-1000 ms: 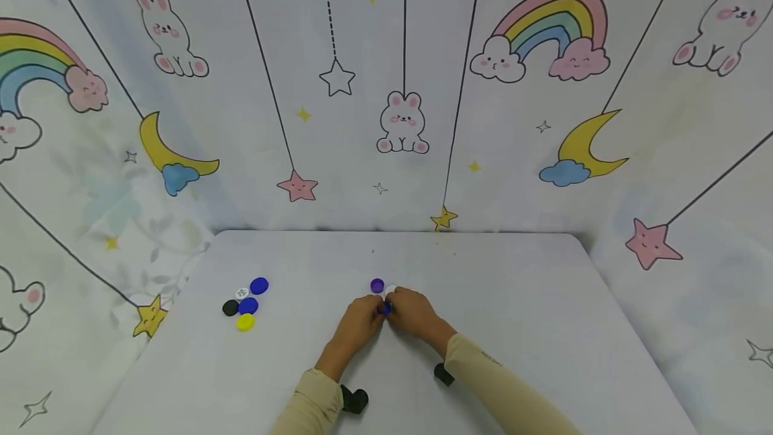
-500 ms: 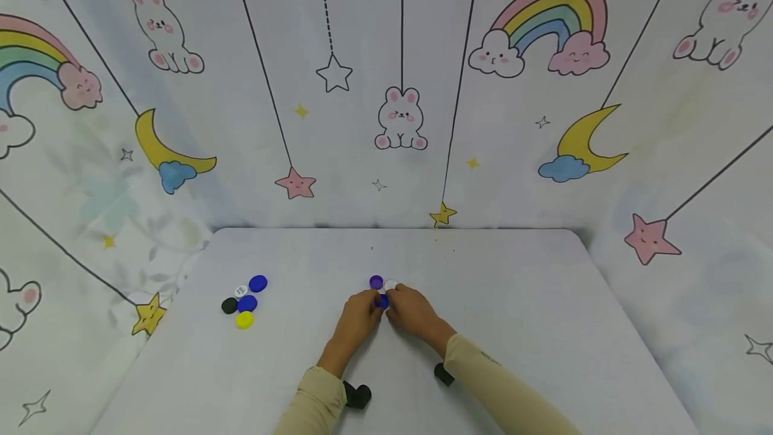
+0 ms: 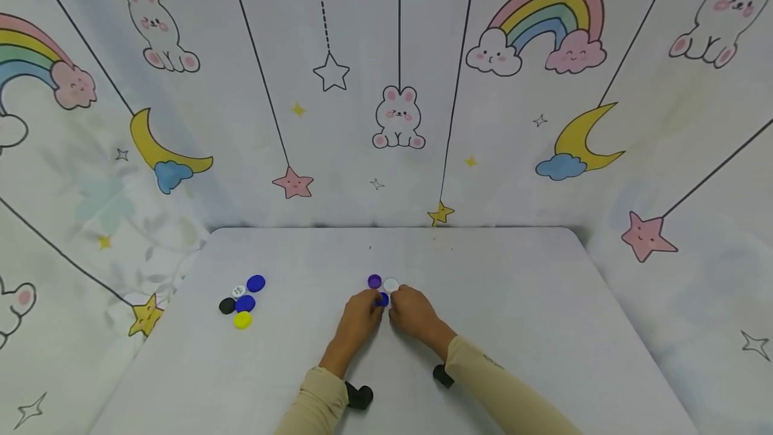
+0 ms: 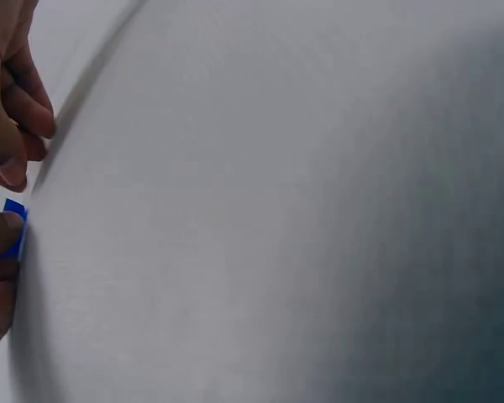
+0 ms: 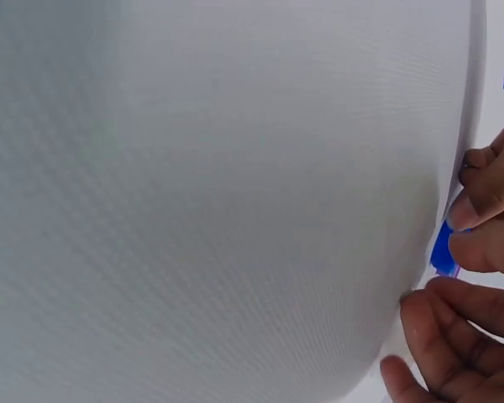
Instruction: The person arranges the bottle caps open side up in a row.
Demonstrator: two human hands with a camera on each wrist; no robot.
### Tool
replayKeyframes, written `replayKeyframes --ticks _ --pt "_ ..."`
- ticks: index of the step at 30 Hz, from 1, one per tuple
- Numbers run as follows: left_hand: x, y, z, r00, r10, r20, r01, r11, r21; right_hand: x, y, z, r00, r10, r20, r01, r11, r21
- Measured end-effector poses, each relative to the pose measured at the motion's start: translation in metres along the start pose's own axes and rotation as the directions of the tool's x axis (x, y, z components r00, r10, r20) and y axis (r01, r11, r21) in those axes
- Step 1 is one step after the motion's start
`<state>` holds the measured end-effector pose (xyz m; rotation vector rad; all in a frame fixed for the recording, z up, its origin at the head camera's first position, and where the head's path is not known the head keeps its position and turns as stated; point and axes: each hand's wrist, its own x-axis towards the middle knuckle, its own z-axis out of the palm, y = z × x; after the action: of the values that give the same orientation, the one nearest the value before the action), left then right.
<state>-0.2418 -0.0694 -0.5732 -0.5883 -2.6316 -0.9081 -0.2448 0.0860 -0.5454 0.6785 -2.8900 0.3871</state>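
White tabletop (image 3: 513,301), near edge out of view. Left hand (image 3: 362,314): thumb and finger pinched on blue cap (image 3: 383,299), midway between left and right edges. Right hand (image 3: 415,314): just beside, clear of cap in left wrist view, fingers loosely bent, nothing visibly held. Toward left edge: two blue discs (image 3: 255,283), yellow disc (image 3: 243,320), black disc (image 3: 227,305), white disc (image 3: 239,291). Just beyond hands, toward far edge: white cap (image 3: 391,285), purple cap (image 3: 374,281). Sound handling, as judged: light grip on blue rim, small movements, neighbours unbumped
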Motion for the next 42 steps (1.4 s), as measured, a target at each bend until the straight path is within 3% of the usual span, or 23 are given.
replayKeyframes --ticks 6,13,18,21,26,30,34,37,42 --pt "-0.004 -0.004 -0.003 1.000 -0.008 -0.024 0.006 0.996 -0.093 -0.005 0.001 -0.003 1.000 0.015 0.005 -0.015 0.996 -0.088" --pt "-0.011 -0.003 -0.022 0.997 -0.068 0.045 0.073 0.990 -0.117 -0.009 0.005 -0.009 0.999 0.019 0.051 -0.016 0.998 -0.060" --pt "-0.014 -0.007 -0.046 0.993 -0.114 0.026 0.116 0.992 -0.059 -0.020 0.007 -0.017 0.998 0.001 0.059 0.002 0.999 -0.037" --pt "-0.015 -0.014 -0.063 0.988 -0.153 -0.020 0.153 0.988 0.005 -0.025 0.009 -0.021 0.998 0.015 0.063 -0.014 1.000 -0.013" --pt "-0.016 -0.032 -0.090 0.968 -0.227 -0.110 0.237 0.967 0.092 -0.028 0.011 -0.026 0.996 0.054 0.068 -0.056 0.998 0.021" --pt "-0.020 -0.049 -0.111 0.945 -0.292 -0.144 0.317 0.926 0.203 -0.030 0.010 -0.032 0.992 0.100 0.079 -0.105 0.992 0.065" --pt "-0.029 -0.059 -0.130 0.903 -0.416 -0.105 0.427 0.845 0.324 -0.033 0.011 -0.035 0.986 0.128 0.102 -0.136 0.988 0.076" --pt "-0.037 -0.063 -0.140 0.877 -0.477 -0.061 0.461 0.797 0.390 -0.035 0.011 -0.036 0.985 0.135 0.105 -0.143 0.987 0.072" --pt "-0.046 -0.068 -0.143 0.851 -0.525 -0.021 0.482 0.764 0.429 -0.038 0.011 -0.040 0.984 0.140 0.107 -0.150 0.984 0.091"
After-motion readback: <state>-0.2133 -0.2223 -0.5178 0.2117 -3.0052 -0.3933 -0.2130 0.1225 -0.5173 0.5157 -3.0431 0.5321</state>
